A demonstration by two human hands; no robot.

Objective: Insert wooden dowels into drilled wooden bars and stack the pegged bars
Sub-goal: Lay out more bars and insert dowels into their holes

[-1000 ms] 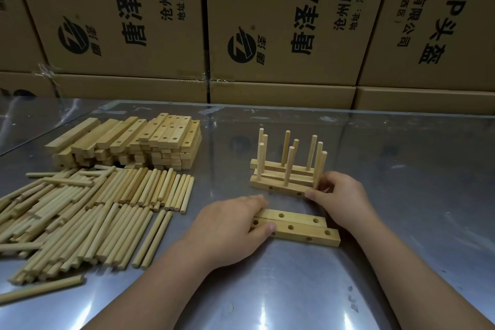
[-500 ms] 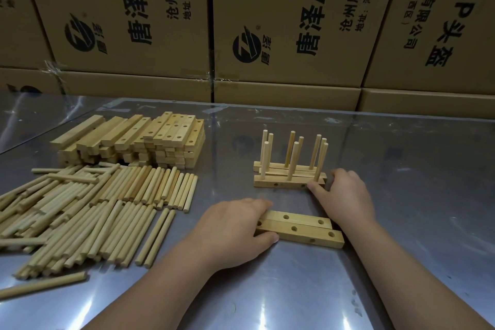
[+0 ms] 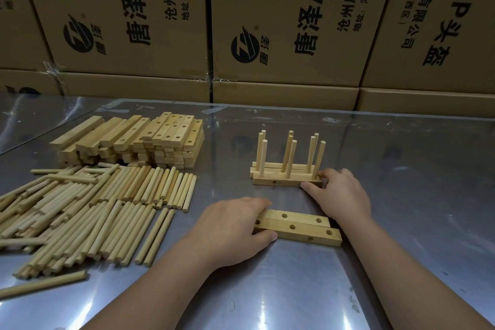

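Note:
Two drilled wooden bars (image 3: pixel 300 226) lie side by side near the table's front, holes facing up. My left hand (image 3: pixel 230 228) rests flat over their left end, fingers around it. Behind them stand the pegged bars (image 3: pixel 284 177), pressed together with several upright dowels (image 3: pixel 290 155) in them. My right hand (image 3: pixel 340 195) holds the right end of the nearest pegged bar, thumb on its front face and fingers behind.
A heap of loose dowels (image 3: pixel 88 206) covers the left of the shiny metal table (image 3: pixel 401 195). A stack of drilled bars (image 3: pixel 139 139) sits behind the heap. Cardboard boxes (image 3: pixel 267 21) form a wall along the far edge.
The pegged bars tilted toward me a second ago now sit flat on the table, a little farther back. My right hand stayed on their right end. My left hand barely moved.

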